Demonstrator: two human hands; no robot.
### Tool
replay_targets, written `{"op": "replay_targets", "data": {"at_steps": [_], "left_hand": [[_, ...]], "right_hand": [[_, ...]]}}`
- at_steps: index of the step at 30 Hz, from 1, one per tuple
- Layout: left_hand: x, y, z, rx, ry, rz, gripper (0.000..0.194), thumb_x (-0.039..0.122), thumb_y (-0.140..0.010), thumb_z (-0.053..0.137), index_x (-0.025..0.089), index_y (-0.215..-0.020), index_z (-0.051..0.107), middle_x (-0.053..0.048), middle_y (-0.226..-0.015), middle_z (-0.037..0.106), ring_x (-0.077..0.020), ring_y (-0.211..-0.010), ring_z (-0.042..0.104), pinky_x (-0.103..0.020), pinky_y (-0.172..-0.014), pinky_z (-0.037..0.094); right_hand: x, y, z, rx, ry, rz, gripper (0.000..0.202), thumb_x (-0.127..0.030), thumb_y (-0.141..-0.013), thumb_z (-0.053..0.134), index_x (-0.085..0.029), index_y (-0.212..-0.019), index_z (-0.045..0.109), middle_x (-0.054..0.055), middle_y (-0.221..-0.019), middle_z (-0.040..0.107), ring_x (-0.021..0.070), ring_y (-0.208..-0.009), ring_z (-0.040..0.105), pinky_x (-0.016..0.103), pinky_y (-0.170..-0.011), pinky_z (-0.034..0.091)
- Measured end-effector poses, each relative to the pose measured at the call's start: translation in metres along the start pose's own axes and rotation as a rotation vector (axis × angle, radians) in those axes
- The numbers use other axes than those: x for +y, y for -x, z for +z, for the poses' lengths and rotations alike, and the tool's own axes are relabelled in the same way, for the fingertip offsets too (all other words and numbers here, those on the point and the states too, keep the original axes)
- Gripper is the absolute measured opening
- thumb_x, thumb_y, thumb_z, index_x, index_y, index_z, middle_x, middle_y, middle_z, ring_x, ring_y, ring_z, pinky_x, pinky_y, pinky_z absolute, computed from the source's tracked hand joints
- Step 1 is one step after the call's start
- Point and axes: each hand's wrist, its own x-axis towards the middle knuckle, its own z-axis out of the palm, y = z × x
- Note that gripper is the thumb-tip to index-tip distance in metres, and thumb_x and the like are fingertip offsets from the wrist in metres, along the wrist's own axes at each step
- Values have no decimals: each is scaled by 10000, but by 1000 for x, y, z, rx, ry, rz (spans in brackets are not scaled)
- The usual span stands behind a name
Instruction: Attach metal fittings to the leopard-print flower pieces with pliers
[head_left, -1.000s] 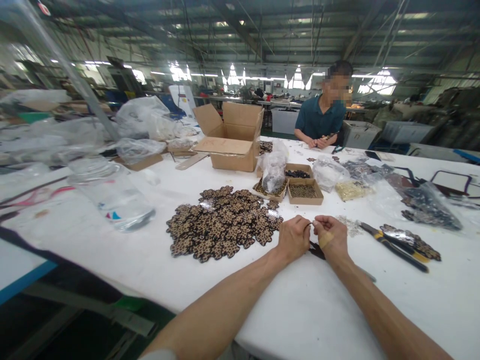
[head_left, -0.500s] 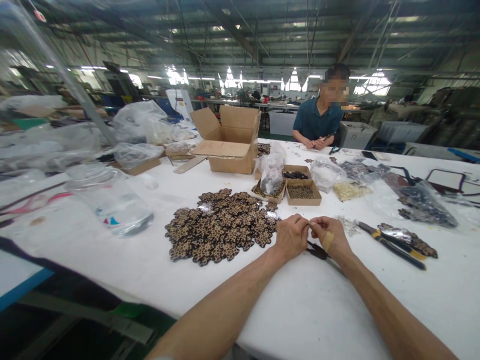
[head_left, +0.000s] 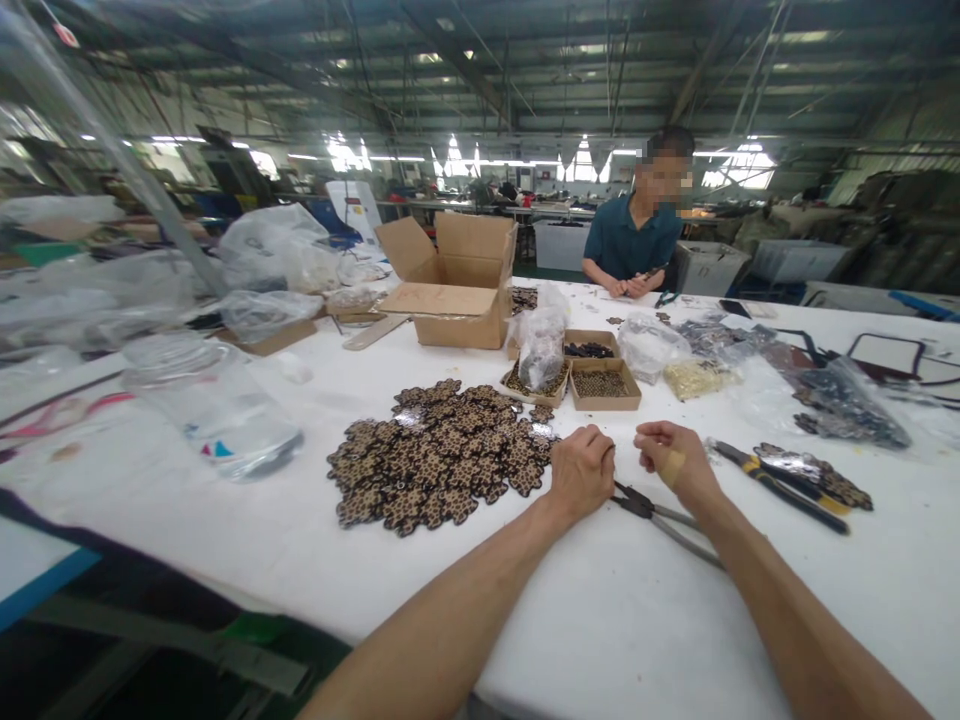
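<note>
My left hand (head_left: 583,468) is closed, thumb and fingers pinched together over the white table. A tiny dark bit shows at its fingertips, too small to name. To its right, my right hand (head_left: 677,462) hovers with bent fingers slightly apart and nothing visible between them. Below and between the hands lie pliers (head_left: 636,501) with dark jaws and grey handles, partly covered by my right forearm. A pile of leopard-print flower-shaped patches (head_left: 442,455) spreads left of my left hand. Small pale bits lie just beyond my right hand, mostly hidden by it.
Yellow-and-black pliers (head_left: 784,487) lie at right beside more patches (head_left: 817,470). Ahead stand small cardboard trays of metal parts (head_left: 604,388), plastic bags (head_left: 656,345) and an open carton (head_left: 457,325). A clear plastic jar (head_left: 214,405) is at left. A co-worker (head_left: 636,235) sits across the table.
My right hand has parted from my left and shifted right, its fingers loosening. The pliers' handles show more now. My left hand stays nearly in place, still pinched.
</note>
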Motion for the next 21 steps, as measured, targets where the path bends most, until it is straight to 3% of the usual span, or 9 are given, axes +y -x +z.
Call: {"op": "replay_targets", "data": {"at_steps": [2, 4, 7, 9, 13, 21], "left_hand": [[-1, -3, 0, 6, 23, 11, 172, 222, -961, 493, 191, -883, 643, -70, -886, 633, -191, -828, 591, -328, -717, 437], [-1, -6, 2, 16, 45, 8, 162, 218, -957, 501, 192, -882, 642, -68, -889, 636, -193, -833, 594, -329, -728, 441], [-2, -10, 5, 33, 70, -8, 161, 220, -960, 501, 194, -898, 647, -68, -891, 637, -197, -850, 601, -332, -750, 446], [-2, -11, 7, 35, 86, -9, 166, 221, -961, 499, 196, -903, 652, -68, -886, 635, -196, -846, 603, -330, -754, 450], [-2, -12, 6, 37, 97, -5, 167, 208, -954, 503, 196, -895, 659, -67, -873, 632, -191, -826, 599, -327, -754, 456], [-1, -11, 2, 35, 80, -9, 155, 197, -938, 520, 194, -871, 660, -63, -859, 630, -190, -823, 598, -318, -732, 443]], "right_hand": [[1, -14, -42, -26, 415, -92, 189, -321, -766, 674, -174, -876, 720, 77, -768, 720, 197, -660, 648, 287, -613, 462], [7, -23, -81, -30, 783, -93, 114, -246, -759, 653, -183, -811, 733, 105, -775, 730, 228, -719, 666, 303, -656, 442], [17, -27, -118, -36, 983, -24, 104, -204, -746, 660, -170, -781, 751, 142, -774, 735, 262, -766, 681, 310, -677, 426], [23, -27, -124, -60, 977, -5, 98, -222, -747, 681, -169, -766, 761, 136, -762, 739, 254, -763, 687, 296, -674, 426], [27, -26, -118, -115, 948, -1, 101, -266, -737, 712, -178, -730, 760, 103, -737, 740, 232, -732, 686, 274, -648, 426], [25, -24, -109, -64, 901, -17, 46, -162, -649, 692, -174, -691, 706, 94, -677, 705, 222, -693, 649, 274, -633, 403]]}}
